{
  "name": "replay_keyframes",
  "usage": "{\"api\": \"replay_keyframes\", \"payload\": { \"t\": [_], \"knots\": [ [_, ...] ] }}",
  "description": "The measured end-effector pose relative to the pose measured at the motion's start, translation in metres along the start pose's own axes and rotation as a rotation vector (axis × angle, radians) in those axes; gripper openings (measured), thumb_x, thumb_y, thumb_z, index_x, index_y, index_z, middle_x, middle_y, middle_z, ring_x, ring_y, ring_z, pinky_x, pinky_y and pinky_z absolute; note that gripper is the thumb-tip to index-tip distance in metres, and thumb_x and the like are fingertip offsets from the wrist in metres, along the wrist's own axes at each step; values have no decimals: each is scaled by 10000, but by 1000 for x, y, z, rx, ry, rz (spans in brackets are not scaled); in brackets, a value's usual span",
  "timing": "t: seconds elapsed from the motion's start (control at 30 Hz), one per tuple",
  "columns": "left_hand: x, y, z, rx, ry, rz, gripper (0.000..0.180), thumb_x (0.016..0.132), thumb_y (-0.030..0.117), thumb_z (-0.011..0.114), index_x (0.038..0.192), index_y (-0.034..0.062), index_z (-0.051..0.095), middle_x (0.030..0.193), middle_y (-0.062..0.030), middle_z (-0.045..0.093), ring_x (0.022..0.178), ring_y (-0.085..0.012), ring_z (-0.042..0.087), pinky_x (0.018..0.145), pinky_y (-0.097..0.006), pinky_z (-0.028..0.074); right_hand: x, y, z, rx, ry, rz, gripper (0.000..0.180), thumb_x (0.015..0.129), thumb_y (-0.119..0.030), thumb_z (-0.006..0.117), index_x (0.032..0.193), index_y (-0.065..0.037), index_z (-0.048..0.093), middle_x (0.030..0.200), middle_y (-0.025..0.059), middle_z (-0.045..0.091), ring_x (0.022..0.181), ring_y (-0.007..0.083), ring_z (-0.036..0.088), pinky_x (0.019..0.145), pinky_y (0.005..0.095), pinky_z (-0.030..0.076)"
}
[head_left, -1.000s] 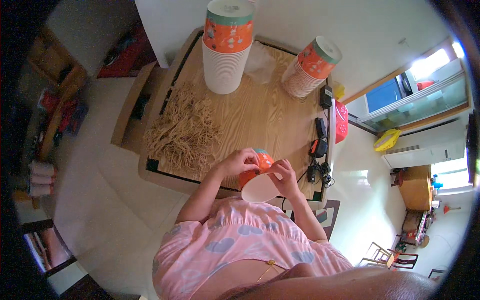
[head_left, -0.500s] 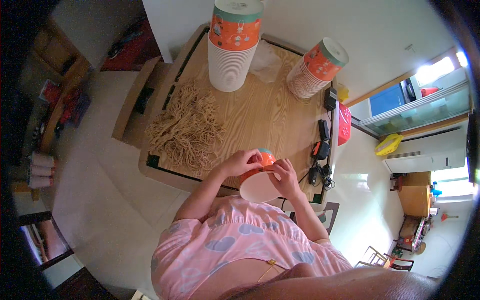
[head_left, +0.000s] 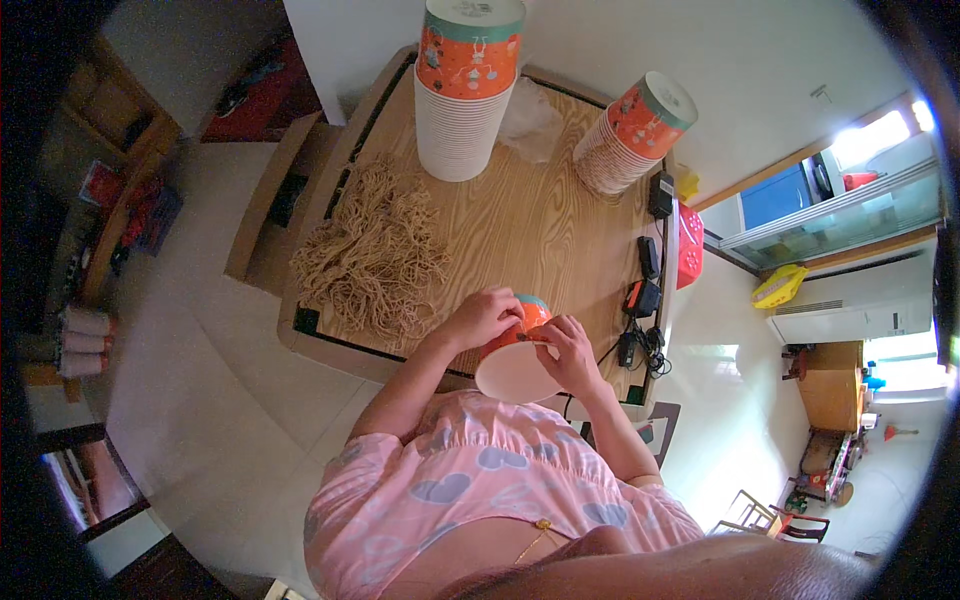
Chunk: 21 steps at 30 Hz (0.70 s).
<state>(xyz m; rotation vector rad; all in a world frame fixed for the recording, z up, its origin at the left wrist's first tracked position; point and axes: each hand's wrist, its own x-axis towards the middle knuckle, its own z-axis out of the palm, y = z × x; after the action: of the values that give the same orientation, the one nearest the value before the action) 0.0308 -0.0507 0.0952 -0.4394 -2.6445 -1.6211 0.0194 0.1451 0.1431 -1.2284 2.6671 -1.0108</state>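
Note:
An orange paper bucket [head_left: 512, 374] with a green band round its base is held in front of me at the table's near edge, tilted so its white mouth faces my body. My right hand [head_left: 571, 358] grips its rim on the right, thumb and fingers pinched over the edge. My left hand [head_left: 488, 318] touches the orange outer wall on the left, fingers bent and pressed together. Whatever those fingertips pinch is too small to make out. Left of the bucket lies a loose heap of tan twine [head_left: 370, 260].
A tall stack of paper buckets [head_left: 462, 125] stands upside down at the table's far side. Further right is a shorter stack [head_left: 625, 140], with tan twine about its rims. A clear plastic bag [head_left: 530, 120] lies between them. Black adapters and cables [head_left: 640, 300] line the right edge.
My left hand has risen slightly and drawn back from the rim along the bucket's wall. The bucket has shifted a little left, while my right hand stays on its rim.

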Motion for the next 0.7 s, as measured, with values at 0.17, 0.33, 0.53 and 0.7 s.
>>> {"api": "replay_keyframes", "payload": {
  "t": [0.17,0.33,0.53,0.7],
  "knots": [
    [6,0,4,50,31,36,74,697,109,600,739,49,609,769,-103,548,813,-270,536,732,-364,439,0,1,0,0,-22,-16,232,659,-29,600,880,-91,565,863,91,523,830,288,500,723,380,411],
    [9,3,6,75,-9,36,100,700,102,616,762,24,605,797,-110,559,801,-278,551,725,-355,444,0,0,0,18,-22,-8,235,660,-33,603,886,-89,567,848,93,526,825,284,501,724,379,410],
    [10,2,8,67,-4,34,95,701,101,614,746,18,600,785,-112,555,792,-275,552,713,-351,442,-1,1,0,30,-14,5,230,665,-42,605,888,-88,568,858,89,532,835,285,495,743,383,404],
    [11,2,7,62,16,53,99,698,101,616,745,16,597,779,-112,554,774,-278,552,702,-354,444,-1,2,0,28,-29,38,222,662,-41,603,877,-87,573,864,83,537,839,284,495,756,386,402]
  ]
}}
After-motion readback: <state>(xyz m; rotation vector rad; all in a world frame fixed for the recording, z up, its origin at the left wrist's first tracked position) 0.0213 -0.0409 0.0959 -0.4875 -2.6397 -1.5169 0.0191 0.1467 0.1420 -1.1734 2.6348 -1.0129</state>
